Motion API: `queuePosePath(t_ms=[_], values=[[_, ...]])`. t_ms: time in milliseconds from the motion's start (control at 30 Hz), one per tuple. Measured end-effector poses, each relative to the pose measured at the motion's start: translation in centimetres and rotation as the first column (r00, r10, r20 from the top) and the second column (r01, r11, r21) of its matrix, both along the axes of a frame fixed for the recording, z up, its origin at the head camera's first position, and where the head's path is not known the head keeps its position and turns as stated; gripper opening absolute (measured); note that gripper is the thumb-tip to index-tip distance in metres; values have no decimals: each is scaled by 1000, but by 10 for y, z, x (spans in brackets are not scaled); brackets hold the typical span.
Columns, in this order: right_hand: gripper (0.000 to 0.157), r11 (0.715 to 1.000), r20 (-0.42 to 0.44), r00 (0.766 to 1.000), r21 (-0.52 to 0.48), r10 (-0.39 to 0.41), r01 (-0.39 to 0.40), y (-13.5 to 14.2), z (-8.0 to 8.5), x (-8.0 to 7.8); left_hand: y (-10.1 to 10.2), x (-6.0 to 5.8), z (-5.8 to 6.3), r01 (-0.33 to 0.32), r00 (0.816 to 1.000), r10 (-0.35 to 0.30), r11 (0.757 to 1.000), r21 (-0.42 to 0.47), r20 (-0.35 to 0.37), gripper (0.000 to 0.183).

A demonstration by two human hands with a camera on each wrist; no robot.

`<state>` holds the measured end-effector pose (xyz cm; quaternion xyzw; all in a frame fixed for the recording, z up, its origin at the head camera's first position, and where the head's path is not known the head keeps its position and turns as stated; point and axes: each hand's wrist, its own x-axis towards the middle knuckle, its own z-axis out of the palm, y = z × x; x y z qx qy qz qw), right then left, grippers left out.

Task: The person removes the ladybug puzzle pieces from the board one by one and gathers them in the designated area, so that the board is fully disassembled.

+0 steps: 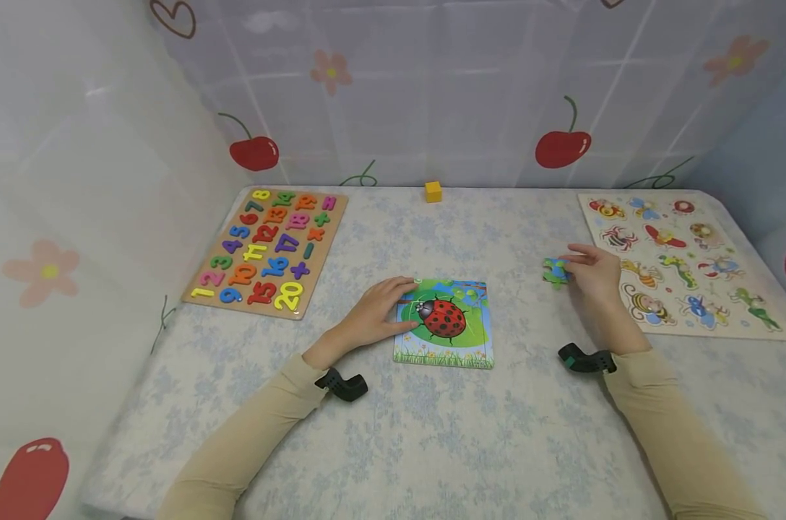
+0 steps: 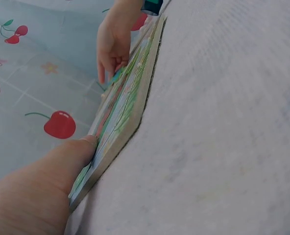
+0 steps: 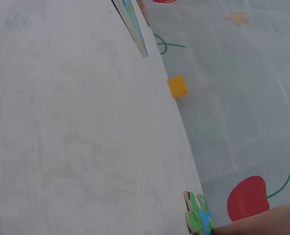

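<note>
The ladybug jigsaw puzzle [image 1: 443,323] lies flat in the middle of the table, its wooden edge showing in the left wrist view. My left hand [image 1: 375,312] rests at its left side, thumb on the picture and fingers along the upper left corner. To the right, my right hand [image 1: 594,278] pinches a green and blue jigsaw piece [image 1: 554,271] between thumb and fingers. That piece [image 3: 198,215] shows at the bottom of the right wrist view, apart from the puzzle. Whether it touches the table I cannot tell.
A wooden number board [image 1: 269,253] lies at the left. At the right, beside my right hand, is an insect picture board [image 1: 685,263]. A small yellow cube [image 1: 433,191] sits at the table's back edge, before the printed curtain [image 1: 432,94].
</note>
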<state>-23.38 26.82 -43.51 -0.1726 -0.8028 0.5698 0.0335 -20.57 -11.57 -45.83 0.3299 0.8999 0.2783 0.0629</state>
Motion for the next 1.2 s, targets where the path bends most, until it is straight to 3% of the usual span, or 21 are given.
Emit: queuePosePath(t_ms=[200,300,433,600,800,1000,1067,1200], values=[[44,995,-30,1000,98,8,-5,4,-6,-3,-1,-1,-3,0,1000,0,1000,4,-6,69],[39,984,-44,999,178,-24,31,1,-8,-4,-2,-1,-5,-3,1000,3,1000,1,-15,68],[35,975,-29,998,215,-55,60,-4,-5,-4,-2,-2,-6,-6,1000,6,1000,-3,-27,69],[37,978,-45,994,189,104,-94,-17,7,3,-3,-2,-6,-7,999,7,1000,6,-36,69],[37,943,-75,948,150,310,-296,-59,14,18,-3,-2,-6,-11,999,12,1000,8,-31,69],[45,851,-47,850,55,525,-523,-100,8,32,-2,-1,-5,-12,999,13,1000,20,-31,70],[46,831,-57,830,68,555,-551,-108,3,34,-2,-1,-4,-12,1000,12,1000,20,-29,70],[48,828,-94,824,110,559,-549,-115,-7,37,-1,0,-3,-11,1000,11,1000,14,-15,70]])
